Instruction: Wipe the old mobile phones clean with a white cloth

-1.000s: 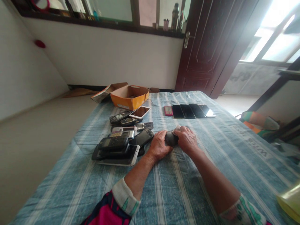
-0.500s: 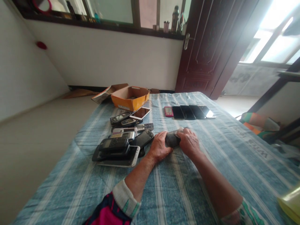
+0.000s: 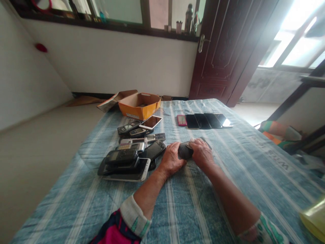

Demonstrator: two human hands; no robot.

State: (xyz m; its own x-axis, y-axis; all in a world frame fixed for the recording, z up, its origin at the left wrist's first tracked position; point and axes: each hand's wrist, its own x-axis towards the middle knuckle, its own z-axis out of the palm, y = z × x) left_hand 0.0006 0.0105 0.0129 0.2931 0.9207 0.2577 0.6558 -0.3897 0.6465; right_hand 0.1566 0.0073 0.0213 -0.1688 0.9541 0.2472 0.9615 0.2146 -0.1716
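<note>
On the cloth in front of me lies a dark phone [image 3: 185, 151], its flat side up. My left hand [image 3: 172, 158] is closed on its left end, with the thumb at the near edge. My right hand [image 3: 202, 153] bends over the right part of it, fingers curled and touching it; whether something thin lies under those fingers I cannot tell. Just left of my left hand is a pile of old phones: a black smartphone [image 3: 155, 149], a black handset [image 3: 121, 156] and a white-edged smartphone [image 3: 144, 169] underneath.
An orange cardboard box [image 3: 142, 112] with its lid [image 3: 115, 101] leaning beside it stands at the far left. Several dark smartphones [image 3: 203, 121] lie overlapped in a row beside a pink device [image 3: 181, 120]. A yellow object [image 3: 315, 218] sits at the right edge.
My right hand has slid slightly over the dark phone, and more of the phone's far right corner shows. My left hand keeps its hold. The whole view has shifted a little.
</note>
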